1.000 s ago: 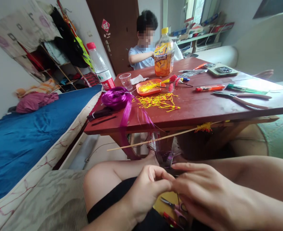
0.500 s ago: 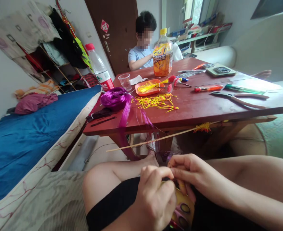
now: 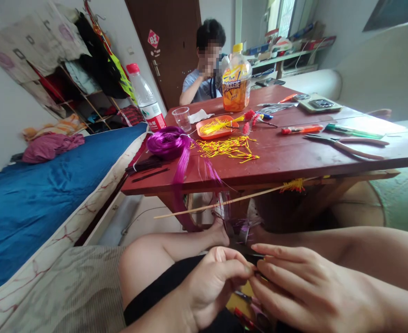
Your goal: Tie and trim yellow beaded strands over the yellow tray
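Observation:
Over my lap, my left hand (image 3: 214, 282) is closed, thumb and forefinger pinched at a tiny dark thing too small to name. My right hand (image 3: 294, 284) meets it fingertip to fingertip, back of the hand up, its thumb mostly hidden and its fingers around the same spot. Beneath both hands, a pair of scissors (image 3: 257, 312) with pinkish handles lies partly covered on a yellow surface (image 3: 235, 303) in my lap. A red object (image 3: 243, 318) beside the scissors is partly hidden.
On the red table (image 3: 269, 162) are a purple fibre bundle (image 3: 165, 142), yellow stamen-like strands (image 3: 221, 147), an orange tray (image 3: 207, 134), pliers (image 3: 346, 144) and bottles, including iced tea (image 3: 237, 85). A thin stick (image 3: 204, 208) juts below the table edge. Another person (image 3: 193, 85) sits opposite.
My left hand has turned so its thumb side shows. My right hand has turned back-up with fingers stretched forward, covering more of the scissors. The person opposite has raised a hand towards the face.

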{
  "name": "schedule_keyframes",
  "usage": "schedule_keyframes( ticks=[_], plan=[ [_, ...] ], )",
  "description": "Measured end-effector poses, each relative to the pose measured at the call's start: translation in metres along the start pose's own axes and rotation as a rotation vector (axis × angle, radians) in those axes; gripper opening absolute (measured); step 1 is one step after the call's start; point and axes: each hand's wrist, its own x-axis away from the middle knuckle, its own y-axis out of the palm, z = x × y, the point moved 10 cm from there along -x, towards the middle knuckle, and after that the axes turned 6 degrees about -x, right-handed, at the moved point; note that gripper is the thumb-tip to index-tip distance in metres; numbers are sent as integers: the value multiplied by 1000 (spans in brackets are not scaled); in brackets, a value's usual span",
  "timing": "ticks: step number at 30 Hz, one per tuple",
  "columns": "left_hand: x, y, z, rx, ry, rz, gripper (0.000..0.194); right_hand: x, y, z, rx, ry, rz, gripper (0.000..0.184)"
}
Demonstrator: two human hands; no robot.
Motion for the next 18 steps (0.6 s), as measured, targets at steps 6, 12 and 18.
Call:
schedule_keyframes(
  ticks=[6, 12, 18],
  plan=[
    [42, 8, 68, -838, 860, 311, 13, 29, 45, 73, -761, 915, 42, 28],
    [97, 59, 52, -1549, 1711, 323, 14, 51, 104, 67, -1537, 1319, 8, 33],
    [22, 3, 51, -641, 509, 115, 9, 20, 28, 59, -669, 709, 35, 15]
  ],
)
